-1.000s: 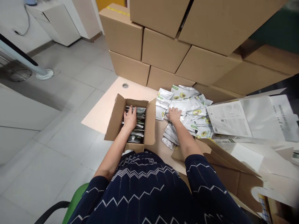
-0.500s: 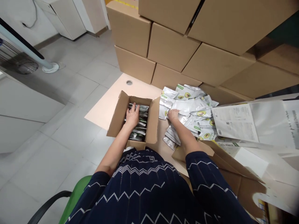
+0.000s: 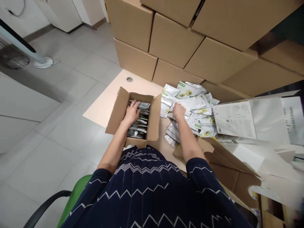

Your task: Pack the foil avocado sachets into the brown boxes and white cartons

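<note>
An open cardboard box [image 3: 155, 122] stands on the table in front of me, with a row of silver and dark pouches [image 3: 139, 128] on edge inside. My left hand [image 3: 132, 113] reaches into this box, fingers stretched out and resting on the far pouches. To the box's right lies a heap of silver-white pouches [image 3: 201, 110] printed with avocados and green labels. My right hand [image 3: 179, 110] is closed at the left side of the heap, on a silver pouch; the fingertips are mostly hidden.
Large cardboard boxes [image 3: 178, 44] are stacked behind the table [image 3: 102, 106]. At the right are an open carton [image 3: 228, 158] and a big silver bag [image 3: 263, 117] with a label. A green chair [image 3: 77, 196] with a black armrest is at lower left.
My right hand has shifted slightly further into the heap and its fingers have curled closed. My left hand stays on the pouches in the box. The camera view has moved a little.
</note>
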`<state>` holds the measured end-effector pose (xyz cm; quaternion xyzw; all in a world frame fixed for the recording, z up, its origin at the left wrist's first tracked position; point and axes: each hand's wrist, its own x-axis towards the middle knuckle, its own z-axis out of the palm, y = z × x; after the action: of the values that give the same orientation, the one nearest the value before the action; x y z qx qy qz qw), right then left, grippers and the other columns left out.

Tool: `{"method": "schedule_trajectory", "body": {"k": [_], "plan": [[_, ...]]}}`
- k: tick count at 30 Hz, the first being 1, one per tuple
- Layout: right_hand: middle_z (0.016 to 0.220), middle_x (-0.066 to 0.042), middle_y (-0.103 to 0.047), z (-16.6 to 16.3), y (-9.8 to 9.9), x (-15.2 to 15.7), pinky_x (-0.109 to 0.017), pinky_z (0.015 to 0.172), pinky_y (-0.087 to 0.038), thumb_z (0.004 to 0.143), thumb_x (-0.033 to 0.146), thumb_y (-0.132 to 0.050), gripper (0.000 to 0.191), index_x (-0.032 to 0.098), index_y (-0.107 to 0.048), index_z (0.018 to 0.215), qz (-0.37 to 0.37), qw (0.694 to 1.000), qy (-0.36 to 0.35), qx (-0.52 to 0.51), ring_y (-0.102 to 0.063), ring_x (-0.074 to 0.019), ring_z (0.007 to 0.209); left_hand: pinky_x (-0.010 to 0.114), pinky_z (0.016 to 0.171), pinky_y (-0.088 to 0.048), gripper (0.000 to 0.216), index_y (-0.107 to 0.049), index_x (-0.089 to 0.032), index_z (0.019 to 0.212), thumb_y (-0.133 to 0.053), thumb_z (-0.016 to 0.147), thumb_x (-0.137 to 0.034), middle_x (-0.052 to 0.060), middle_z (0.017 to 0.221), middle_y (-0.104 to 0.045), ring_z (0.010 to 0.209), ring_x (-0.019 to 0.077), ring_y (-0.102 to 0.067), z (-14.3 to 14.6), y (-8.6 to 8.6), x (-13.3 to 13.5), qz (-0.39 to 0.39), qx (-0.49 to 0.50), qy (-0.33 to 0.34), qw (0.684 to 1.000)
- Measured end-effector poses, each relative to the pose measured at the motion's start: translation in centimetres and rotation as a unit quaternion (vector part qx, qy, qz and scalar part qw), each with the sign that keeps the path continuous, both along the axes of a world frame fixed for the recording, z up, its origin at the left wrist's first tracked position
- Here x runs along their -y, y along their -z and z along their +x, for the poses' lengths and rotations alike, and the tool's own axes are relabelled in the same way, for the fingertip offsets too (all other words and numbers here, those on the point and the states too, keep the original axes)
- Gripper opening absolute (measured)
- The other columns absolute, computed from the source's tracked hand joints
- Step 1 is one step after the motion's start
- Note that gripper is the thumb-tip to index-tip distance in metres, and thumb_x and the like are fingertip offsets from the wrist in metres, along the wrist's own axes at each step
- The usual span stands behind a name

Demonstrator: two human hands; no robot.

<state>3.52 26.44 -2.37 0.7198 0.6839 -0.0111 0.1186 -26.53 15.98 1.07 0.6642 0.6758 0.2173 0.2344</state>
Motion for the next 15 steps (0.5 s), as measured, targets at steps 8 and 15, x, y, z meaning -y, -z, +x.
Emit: {"method": "schedule_trajectory", "body": {"k": [8, 15], "plan": [[0.144, -0.023, -0.051, 0.9, -0.6, -0.5, -0.048, 0.106, -0.039, 0.099, 0.024, -0.041, 0.039, 0.013, -0.059, 0.131, -0.002, 0.999, 0.013, -0.048, -0.042, -0.0325, 0.137, 0.056, 0.119, -0.027, 0.052, -0.046, -0.017, 0.144, -0.047, 0.092, -0.019, 0.017, 0.160, -0.031, 0.147, 0.0296, -0.034, 0.9, -0.3, 0.3, -0.008, -0.051, -0.009, 0.999], [0.167, -0.018, -0.006, 2.4, 1.7, 1.0, -0.063, 0.115, -0.014, 0.089, 0.047, -0.061, 0.086, 0.021, -0.021, 0.160, -0.085, 0.995, 0.034, -0.033, 0.001, -0.0403, 0.152, 0.056, 0.118, -0.030, 0.049, -0.049, -0.017, 0.142, -0.045, 0.093, -0.020, 0.018, 0.159, -0.033, 0.145, 0.0300, -0.038, 1.0, 0.0, 0.3, 0.005, -0.068, -0.011, 0.998]]}}
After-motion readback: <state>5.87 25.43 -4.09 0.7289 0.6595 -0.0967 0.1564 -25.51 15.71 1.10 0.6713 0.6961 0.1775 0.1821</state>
